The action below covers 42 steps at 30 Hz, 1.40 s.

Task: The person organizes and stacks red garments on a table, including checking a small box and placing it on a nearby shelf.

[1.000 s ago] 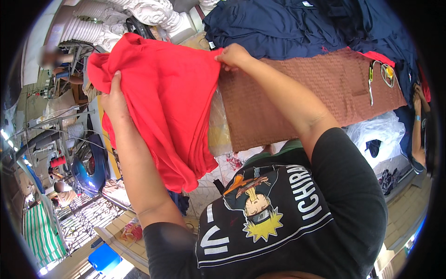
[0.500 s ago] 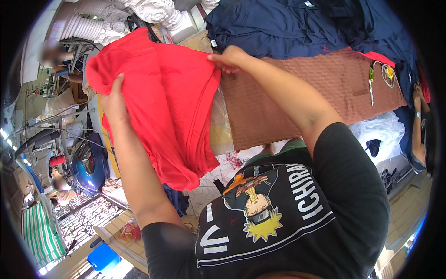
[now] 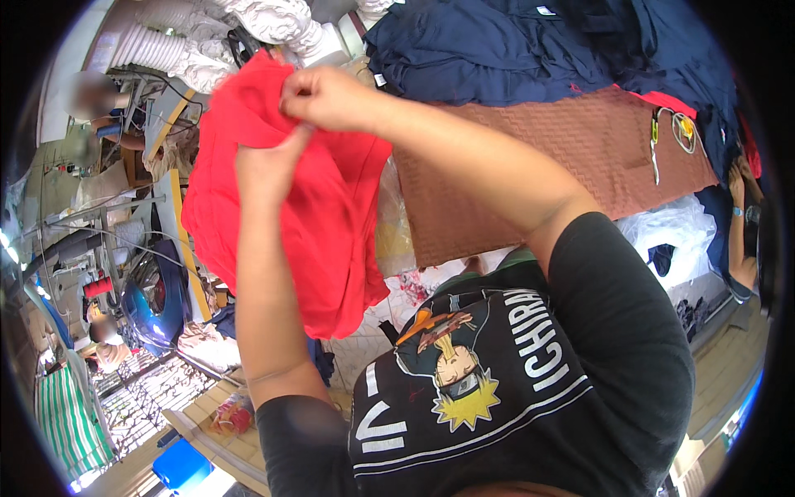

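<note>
Red cloth (image 3: 335, 228) lies bunched to the left of a brown mat (image 3: 530, 166), below both hands. The right hand (image 3: 319, 98) pinches its upper part between curled fingers, while the left hand (image 3: 273, 161) reaches under a fold (its fingers are hidden, so I cannot tell whether they grip).

Navy cloth (image 3: 513, 58) lies heaped at far right, along a brown textured mat (image 3: 497, 182). On the mat's right end rest a slim yellow-green tool (image 3: 654, 132) and a looped pale cord (image 3: 686, 128). White carved ornaments (image 3: 273, 21) sit far left; near left, a blue container (image 3: 182, 465).
</note>
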Motion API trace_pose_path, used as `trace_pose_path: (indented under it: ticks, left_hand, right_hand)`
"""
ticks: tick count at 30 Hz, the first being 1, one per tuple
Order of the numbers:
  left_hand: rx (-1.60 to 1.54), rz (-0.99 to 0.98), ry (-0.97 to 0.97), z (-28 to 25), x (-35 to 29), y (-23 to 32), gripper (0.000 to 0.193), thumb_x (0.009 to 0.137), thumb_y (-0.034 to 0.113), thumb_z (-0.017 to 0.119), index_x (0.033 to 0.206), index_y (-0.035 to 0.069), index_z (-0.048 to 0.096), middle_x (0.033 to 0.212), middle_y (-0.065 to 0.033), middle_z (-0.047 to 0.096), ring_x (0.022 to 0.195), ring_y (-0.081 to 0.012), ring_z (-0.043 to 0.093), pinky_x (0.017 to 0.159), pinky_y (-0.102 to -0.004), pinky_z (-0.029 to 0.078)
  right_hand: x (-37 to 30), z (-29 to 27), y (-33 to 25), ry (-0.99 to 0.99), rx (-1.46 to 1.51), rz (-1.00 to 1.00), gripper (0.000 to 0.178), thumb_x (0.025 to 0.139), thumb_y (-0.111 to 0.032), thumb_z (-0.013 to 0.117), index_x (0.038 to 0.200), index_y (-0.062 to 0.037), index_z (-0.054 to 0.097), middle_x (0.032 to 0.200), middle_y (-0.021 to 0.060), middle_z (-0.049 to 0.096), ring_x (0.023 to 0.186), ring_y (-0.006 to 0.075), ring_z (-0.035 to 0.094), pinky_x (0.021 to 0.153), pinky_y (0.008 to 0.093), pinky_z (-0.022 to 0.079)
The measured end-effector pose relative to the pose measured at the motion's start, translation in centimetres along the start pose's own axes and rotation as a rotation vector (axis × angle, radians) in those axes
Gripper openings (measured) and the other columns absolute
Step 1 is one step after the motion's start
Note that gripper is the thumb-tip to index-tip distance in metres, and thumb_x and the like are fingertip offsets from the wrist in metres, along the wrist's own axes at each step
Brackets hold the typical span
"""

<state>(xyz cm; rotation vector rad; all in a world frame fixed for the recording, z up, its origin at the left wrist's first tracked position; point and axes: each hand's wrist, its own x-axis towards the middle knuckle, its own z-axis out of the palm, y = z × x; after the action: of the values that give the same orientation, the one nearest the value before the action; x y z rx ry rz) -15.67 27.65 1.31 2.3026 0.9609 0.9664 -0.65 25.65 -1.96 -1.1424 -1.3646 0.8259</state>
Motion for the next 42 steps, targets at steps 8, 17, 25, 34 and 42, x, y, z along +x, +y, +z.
trace_pose_path:
  ticks: [8, 17, 25, 34, 42]
  left_hand:
    - [0.055, -0.103, 0.218, -4.0, 0.9, 4.0, 0.034, 0.07, 0.008, 0.064, 0.101, -0.004, 0.058, 0.095, -0.0164, 0.064, 0.089, -0.0229, 0.061, 0.078, -0.0328, 0.045]
    - [-0.043, 0.094, -0.033, -3.4, -0.8, 24.0, 0.043, 0.076, 0.003, 0.062, 0.117, -0.007, 0.05, 0.114, -0.0181, 0.057, 0.104, -0.0248, 0.056, 0.09, -0.0333, 0.041]
    - [-0.352, 0.516, 0.391, -3.8, -4.7, 29.5, 0.04, 0.089, 0.012, 0.04, 0.124, -0.007, 0.042, 0.131, -0.0258, 0.039, 0.116, -0.0338, 0.047, 0.098, -0.0421, 0.036]
    - [-0.375, 0.319, 0.492, -2.4, -7.2, 30.1, 0.032, 0.091, 0.005, 0.038, 0.119, -0.006, 0.046, 0.13, -0.0213, 0.042, 0.107, -0.0253, 0.053, 0.093, -0.0338, 0.042]
    - [-0.305, 0.054, 0.374, 5.3, -7.1, 29.4, 0.025, 0.089, 0.002, 0.043, 0.111, -0.007, 0.052, 0.123, -0.0187, 0.048, 0.101, -0.0213, 0.055, 0.091, -0.0327, 0.043]
  right_hand:
    - [-6.2, 1.7, -2.8, -0.402, 0.009, -0.077, 0.125, 0.056, -0.053, 0.079, 0.137, 0.0091, 0.007, 0.137, 0.0285, 0.028, 0.127, 0.0316, 0.033, 0.103, 0.0351, 0.031]
    - [-10.2, -2.9, -14.1, 0.118, 0.251, -0.384, 0.059, 0.075, -0.015, 0.059, 0.126, 0.0014, 0.034, 0.114, 0.0252, 0.05, 0.108, 0.0387, 0.05, 0.089, 0.0387, 0.042]
    - [-5.4, -12.0, -15.5, 0.423, 0.36, -0.066, 0.028, 0.073, -0.01, 0.051, 0.097, 0.0044, 0.055, 0.096, 0.0166, 0.062, 0.096, 0.0246, 0.058, 0.081, 0.0344, 0.044]
    - [-7.6, -22.4, -16.8, 0.412, 0.376, -0.256, 0.025, 0.083, -0.025, 0.056, 0.088, -0.0005, 0.057, 0.08, 0.0034, 0.059, 0.076, 0.0132, 0.055, 0.068, 0.0312, 0.045]
    - [-28.0, -29.6, 9.2, -0.746, -0.495, 0.783, 0.042, 0.077, -0.036, 0.066, 0.108, -0.0071, 0.061, 0.094, 0.0114, 0.066, 0.083, 0.0196, 0.061, 0.075, 0.0317, 0.048]
